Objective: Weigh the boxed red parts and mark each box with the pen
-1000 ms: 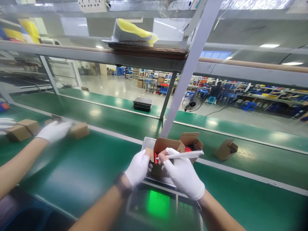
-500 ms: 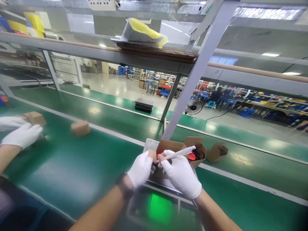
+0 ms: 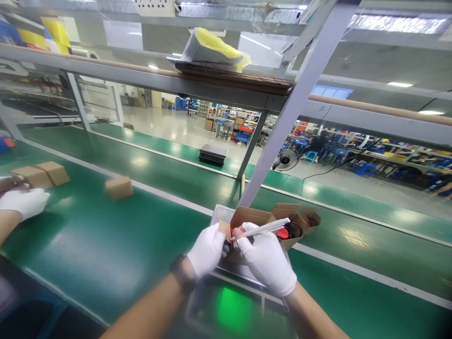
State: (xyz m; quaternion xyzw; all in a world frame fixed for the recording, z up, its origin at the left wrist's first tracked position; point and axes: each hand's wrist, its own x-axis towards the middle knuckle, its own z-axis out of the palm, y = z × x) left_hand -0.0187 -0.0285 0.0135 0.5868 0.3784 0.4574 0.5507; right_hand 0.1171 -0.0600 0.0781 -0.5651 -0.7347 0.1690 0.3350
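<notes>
My left hand, in a white glove with bare fingertips, pinches a small piece of tan cardboard; whether it is part of a box I cannot tell. My right hand, gloved likewise, grips a slim white pen-like stick slanting up to the right. Its lower end points at the cardboard piece, by a bit of something red. Both hands are over an open cardboard box standing on a metal-topped scale. Just right, another open box contains a red part and black cable.
A third open box sits beyond it on the green conveyor. Closed cartons lie to the left, near a co-worker's gloved hand. A slanted metal post rises behind the boxes. A green-lit display is below my hands.
The third open box has moved left, up against the one with the cable. At far left, the co-worker's hands have drawn back from the cartons. My hands stay nearly in place.
</notes>
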